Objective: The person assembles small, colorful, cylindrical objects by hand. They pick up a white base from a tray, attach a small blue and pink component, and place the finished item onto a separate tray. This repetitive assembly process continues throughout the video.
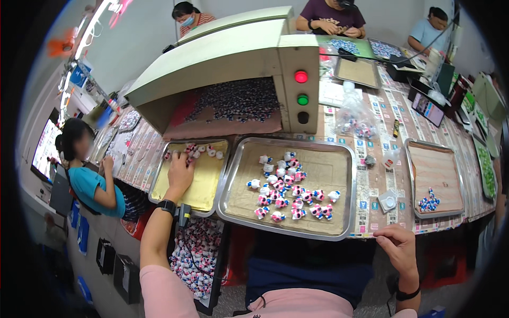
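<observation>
The small white-and-pink figurine pieces (212, 152) lie at the far end of the yellow-lined tray (201, 185); we curl our left hand (181, 174) down among them, its fingertips partly hidden, so we cannot tell whether they grip one. Yellow lining spreads openly across the tray's near part. Just right, the large metal tray (331, 169) holds clustered figurines (288, 179), with margins at left and right. Our right hand (398, 249) is at the table's (371, 212) near edge, thumb and forefinger close together; we cannot tell whether they pinch anything. Farther right, table surface separates another tray (437, 175). The beige machine (212, 58) borders the far side.
</observation>
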Demonstrator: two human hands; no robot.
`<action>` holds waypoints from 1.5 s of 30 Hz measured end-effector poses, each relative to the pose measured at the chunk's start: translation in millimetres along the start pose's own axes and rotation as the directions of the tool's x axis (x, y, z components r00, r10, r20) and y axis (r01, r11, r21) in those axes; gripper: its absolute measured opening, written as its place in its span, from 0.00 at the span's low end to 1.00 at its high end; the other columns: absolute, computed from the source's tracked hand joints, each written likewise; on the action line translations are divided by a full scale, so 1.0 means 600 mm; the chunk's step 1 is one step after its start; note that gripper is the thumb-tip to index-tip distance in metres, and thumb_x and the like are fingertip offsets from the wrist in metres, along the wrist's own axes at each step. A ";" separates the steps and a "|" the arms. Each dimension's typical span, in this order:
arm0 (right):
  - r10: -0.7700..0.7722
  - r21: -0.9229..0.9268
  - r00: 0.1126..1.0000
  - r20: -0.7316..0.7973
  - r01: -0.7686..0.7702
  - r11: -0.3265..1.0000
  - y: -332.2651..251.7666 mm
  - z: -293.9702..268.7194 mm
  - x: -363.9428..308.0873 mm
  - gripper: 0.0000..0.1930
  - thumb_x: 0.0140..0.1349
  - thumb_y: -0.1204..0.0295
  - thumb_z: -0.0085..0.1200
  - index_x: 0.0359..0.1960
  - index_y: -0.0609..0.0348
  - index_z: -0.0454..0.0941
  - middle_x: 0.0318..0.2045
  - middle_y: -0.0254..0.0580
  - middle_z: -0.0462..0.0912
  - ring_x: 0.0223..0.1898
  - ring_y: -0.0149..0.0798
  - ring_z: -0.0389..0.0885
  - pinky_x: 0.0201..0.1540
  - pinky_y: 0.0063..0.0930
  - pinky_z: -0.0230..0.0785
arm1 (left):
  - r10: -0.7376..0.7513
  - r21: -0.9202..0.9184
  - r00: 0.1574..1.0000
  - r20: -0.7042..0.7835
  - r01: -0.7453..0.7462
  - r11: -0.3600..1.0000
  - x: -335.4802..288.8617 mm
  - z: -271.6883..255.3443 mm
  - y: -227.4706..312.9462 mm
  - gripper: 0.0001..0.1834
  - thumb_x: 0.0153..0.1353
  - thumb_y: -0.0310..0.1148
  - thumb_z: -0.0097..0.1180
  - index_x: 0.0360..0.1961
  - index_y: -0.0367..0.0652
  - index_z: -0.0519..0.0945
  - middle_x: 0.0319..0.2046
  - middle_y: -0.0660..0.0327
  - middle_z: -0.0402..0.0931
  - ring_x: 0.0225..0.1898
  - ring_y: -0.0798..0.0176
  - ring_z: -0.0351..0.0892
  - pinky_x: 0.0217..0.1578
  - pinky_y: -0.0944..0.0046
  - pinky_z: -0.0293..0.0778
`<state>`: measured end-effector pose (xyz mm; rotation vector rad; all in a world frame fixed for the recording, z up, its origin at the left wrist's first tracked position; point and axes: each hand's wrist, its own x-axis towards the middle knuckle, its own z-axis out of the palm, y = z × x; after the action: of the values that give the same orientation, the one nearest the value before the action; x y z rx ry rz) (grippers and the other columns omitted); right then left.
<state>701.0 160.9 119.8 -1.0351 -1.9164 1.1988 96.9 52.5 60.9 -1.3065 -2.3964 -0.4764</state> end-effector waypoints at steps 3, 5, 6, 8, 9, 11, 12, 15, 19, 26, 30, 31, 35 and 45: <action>-0.012 0.010 1.000 -0.018 0.012 1.000 0.005 -0.007 -0.004 0.06 0.55 0.79 0.61 0.35 0.64 0.84 0.30 0.42 0.83 0.31 0.32 0.79 0.34 0.23 0.69 | 0.053 -0.002 0.993 0.104 -0.053 0.999 0.007 -0.014 0.011 0.11 0.58 0.32 0.55 0.40 0.41 0.74 0.45 0.49 0.70 0.43 0.39 0.74 0.41 0.44 0.71; -0.030 0.007 0.998 -0.046 0.031 1.000 0.014 -0.018 -0.011 0.06 0.55 0.79 0.61 0.35 0.64 0.84 0.30 0.43 0.84 0.31 0.33 0.80 0.35 0.24 0.70 | 0.087 -0.006 0.980 0.180 -0.087 0.996 0.013 -0.014 0.022 0.10 0.57 0.29 0.54 0.41 0.41 0.74 0.46 0.47 0.71 0.43 0.38 0.74 0.41 0.43 0.71; -0.018 -0.011 0.999 -0.050 0.018 1.000 0.012 -0.024 -0.012 0.07 0.55 0.78 0.61 0.35 0.63 0.84 0.31 0.44 0.85 0.32 0.35 0.82 0.37 0.25 0.71 | 0.138 -0.017 0.978 0.158 -0.137 0.990 0.011 -0.015 0.024 0.11 0.57 0.29 0.54 0.42 0.41 0.74 0.48 0.46 0.70 0.44 0.37 0.74 0.41 0.43 0.71; -0.013 -0.018 0.999 -0.045 0.013 1.000 0.021 -0.038 -0.014 0.07 0.55 0.78 0.61 0.36 0.63 0.84 0.31 0.45 0.85 0.33 0.36 0.82 0.38 0.26 0.72 | 0.227 -0.060 0.969 0.099 -0.222 0.973 0.001 -0.003 0.009 0.13 0.57 0.27 0.54 0.44 0.40 0.74 0.51 0.42 0.69 0.46 0.36 0.73 0.43 0.45 0.72; -0.002 -0.012 0.998 -0.060 0.001 1.000 0.024 -0.044 -0.018 0.07 0.55 0.77 0.61 0.36 0.63 0.84 0.31 0.46 0.85 0.33 0.37 0.82 0.39 0.26 0.71 | 0.282 -0.062 0.959 0.025 -0.280 0.958 -0.003 0.006 0.004 0.11 0.58 0.26 0.54 0.42 0.38 0.73 0.49 0.41 0.69 0.45 0.36 0.72 0.44 0.48 0.71; -0.075 -0.095 0.995 -0.067 0.068 0.993 0.033 -0.062 -0.014 0.07 0.57 0.76 0.60 0.37 0.63 0.84 0.32 0.43 0.85 0.31 0.34 0.80 0.36 0.25 0.71 | 0.283 -0.059 0.955 0.085 -0.279 0.959 -0.005 0.013 -0.012 0.09 0.58 0.23 0.53 0.41 0.37 0.73 0.43 0.45 0.70 0.40 0.42 0.72 0.41 0.52 0.70; 0.022 -0.071 0.994 -0.103 -0.029 0.997 0.037 -0.072 -0.014 0.07 0.57 0.76 0.60 0.37 0.63 0.84 0.32 0.43 0.85 0.30 0.32 0.80 0.35 0.24 0.71 | 0.258 -0.103 0.960 0.106 -0.248 0.963 -0.008 0.001 -0.010 0.09 0.57 0.23 0.53 0.40 0.37 0.72 0.40 0.47 0.71 0.39 0.45 0.72 0.40 0.53 0.69; 0.013 -0.111 0.952 -0.305 -0.049 0.993 0.065 -0.111 -0.002 0.08 0.58 0.75 0.59 0.38 0.62 0.84 0.33 0.40 0.85 0.30 0.28 0.79 0.33 0.21 0.70 | 0.299 -0.238 0.940 -0.164 -0.332 0.913 -0.002 0.030 -0.060 0.07 0.59 0.27 0.56 0.37 0.39 0.74 0.30 0.56 0.74 0.29 0.59 0.74 0.28 0.60 0.69; -0.040 -0.306 0.834 -0.551 -0.156 0.939 0.111 -0.181 0.016 0.07 0.57 0.76 0.58 0.37 0.64 0.83 0.33 0.45 0.84 0.33 0.37 0.82 0.35 0.26 0.72 | -0.311 -0.803 0.795 0.521 0.580 0.139 0.000 0.003 -0.009 0.09 0.65 0.36 0.54 0.38 0.42 0.76 0.25 0.63 0.74 0.18 0.71 0.68 0.13 0.72 0.60; -0.112 -0.637 0.945 -0.307 -0.117 0.762 0.171 -0.235 0.070 0.09 0.50 0.78 0.56 0.35 0.64 0.83 0.32 0.51 0.83 0.37 0.50 0.81 0.42 0.38 0.73 | -0.013 -0.438 0.804 0.594 0.310 -0.844 -0.013 0.059 -0.171 0.16 0.68 0.40 0.50 0.47 0.38 0.72 0.35 0.57 0.75 0.25 0.71 0.69 0.15 0.75 0.60; 0.077 -0.566 0.969 -0.234 -0.200 0.800 0.171 -0.241 0.091 0.09 0.49 0.77 0.56 0.33 0.63 0.84 0.30 0.52 0.83 0.36 0.52 0.81 0.42 0.40 0.72 | -0.269 -0.289 0.667 0.694 -0.085 -0.954 -0.014 0.072 -0.145 0.18 0.66 0.35 0.52 0.51 0.33 0.69 0.44 0.52 0.73 0.36 0.64 0.73 0.22 0.73 0.68; 0.115 -0.536 0.967 -0.226 -0.222 0.814 0.172 -0.246 0.093 0.09 0.48 0.77 0.56 0.32 0.62 0.84 0.30 0.52 0.83 0.36 0.52 0.80 0.42 0.41 0.72 | -0.354 -0.278 0.569 0.742 -0.220 -0.935 -0.012 0.052 -0.101 0.18 0.66 0.33 0.52 0.52 0.32 0.69 0.45 0.51 0.72 0.39 0.63 0.73 0.24 0.73 0.69; 0.088 -0.632 0.989 -0.118 -0.143 0.762 0.179 -0.255 0.111 0.10 0.48 0.75 0.56 0.33 0.62 0.84 0.29 0.53 0.83 0.35 0.52 0.81 0.42 0.40 0.72 | -0.253 -0.218 0.638 0.727 -0.136 -0.967 -0.015 0.053 -0.100 0.20 0.66 0.30 0.50 0.57 0.33 0.67 0.48 0.50 0.71 0.42 0.60 0.72 0.27 0.73 0.72; -0.014 -0.562 0.972 -0.236 -0.125 0.818 0.185 -0.257 0.108 0.10 0.50 0.76 0.56 0.36 0.65 0.82 0.30 0.48 0.81 0.30 0.39 0.79 0.36 0.31 0.71 | 0.328 -0.270 0.754 0.570 0.548 -0.792 -0.117 -0.109 0.306 0.17 0.72 0.40 0.42 0.57 0.45 0.67 0.41 0.57 0.74 0.29 0.68 0.71 0.17 0.71 0.71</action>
<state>828.9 311.2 82.6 -1.4750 -2.1135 0.4788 298.4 65.7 106.6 0.2082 0.4399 1.7103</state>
